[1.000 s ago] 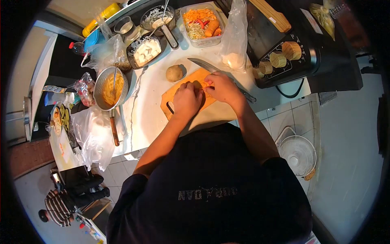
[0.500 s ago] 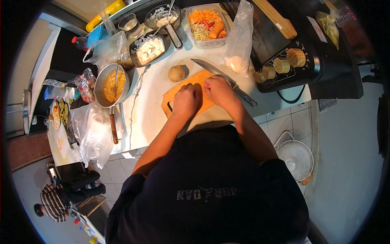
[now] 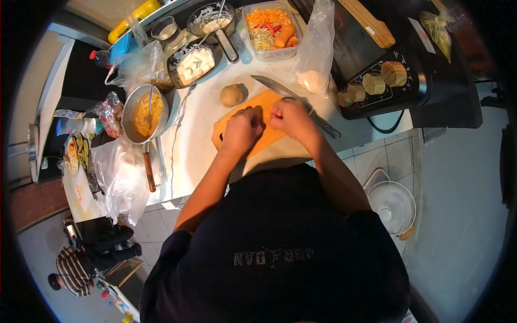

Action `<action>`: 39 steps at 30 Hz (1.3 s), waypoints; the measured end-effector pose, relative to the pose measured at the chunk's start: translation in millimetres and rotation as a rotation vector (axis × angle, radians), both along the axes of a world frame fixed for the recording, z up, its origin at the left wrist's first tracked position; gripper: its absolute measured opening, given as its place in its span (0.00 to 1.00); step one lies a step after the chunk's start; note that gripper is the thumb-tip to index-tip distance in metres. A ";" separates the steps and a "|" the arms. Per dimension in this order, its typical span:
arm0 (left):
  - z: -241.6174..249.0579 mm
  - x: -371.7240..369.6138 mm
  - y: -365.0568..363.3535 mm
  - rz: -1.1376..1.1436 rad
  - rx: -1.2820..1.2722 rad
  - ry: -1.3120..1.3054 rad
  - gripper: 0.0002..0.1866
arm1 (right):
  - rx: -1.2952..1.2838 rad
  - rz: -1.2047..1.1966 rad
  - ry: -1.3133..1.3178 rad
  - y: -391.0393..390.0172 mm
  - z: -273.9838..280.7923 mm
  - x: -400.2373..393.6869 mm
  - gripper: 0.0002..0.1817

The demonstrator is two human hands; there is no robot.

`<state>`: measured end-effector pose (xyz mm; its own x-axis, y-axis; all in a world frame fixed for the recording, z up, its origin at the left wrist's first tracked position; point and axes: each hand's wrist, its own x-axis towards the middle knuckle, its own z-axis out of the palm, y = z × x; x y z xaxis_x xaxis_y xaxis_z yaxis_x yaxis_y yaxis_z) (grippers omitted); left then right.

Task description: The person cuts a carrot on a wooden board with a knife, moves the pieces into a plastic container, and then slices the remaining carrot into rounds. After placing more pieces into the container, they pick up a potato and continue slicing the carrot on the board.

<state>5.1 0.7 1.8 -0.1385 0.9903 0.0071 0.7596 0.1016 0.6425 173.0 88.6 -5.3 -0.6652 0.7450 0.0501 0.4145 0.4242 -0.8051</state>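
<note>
Over an orange cutting board [image 3: 264, 142] both hands are curled, close together but apart. My left hand [image 3: 242, 129] is closed above the board's left part, its fingertips turned inward. My right hand [image 3: 291, 118] is likewise closed, above the board's right side next to the knife. Whatever the fingers of either hand pinch, if anything, is hidden or too small to make out. A large knife [image 3: 323, 124] lies along the board's right edge, its blade pointing to the far left. Just beyond the board sits a round brown potato [image 3: 231, 95].
A saucepan of yellow strips [image 3: 144, 116] stands left, its handle toward me. Behind are a dish of white paste [image 3: 195, 65], a batter bowl [image 3: 211, 21] and a tub of shredded vegetables [image 3: 270, 29]. A black appliance [image 3: 377, 81] stands right. Another person [image 3: 75, 269] is at lower left.
My hands have drawn slightly apart, the left shifting a little left and the right a little right. The view has moved slightly; the potato and knife lie as before.
</note>
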 end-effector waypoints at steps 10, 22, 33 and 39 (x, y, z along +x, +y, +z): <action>32.1 -16.5 19.5 0.098 0.140 -0.249 0.06 | -0.288 -0.169 0.203 23.6 13.4 2.9 0.09; 80.3 -62.8 156.7 0.109 0.289 -0.361 0.09 | -0.208 -0.445 0.483 138.5 67.9 -61.2 0.13; 86.9 -82.8 254.7 0.072 0.382 -0.187 0.10 | 0.054 -0.661 0.350 211.3 63.8 -90.2 0.11; 81.0 -88.8 246.1 0.064 0.346 -0.176 0.09 | 0.118 -0.657 0.292 204.5 69.8 -80.2 0.09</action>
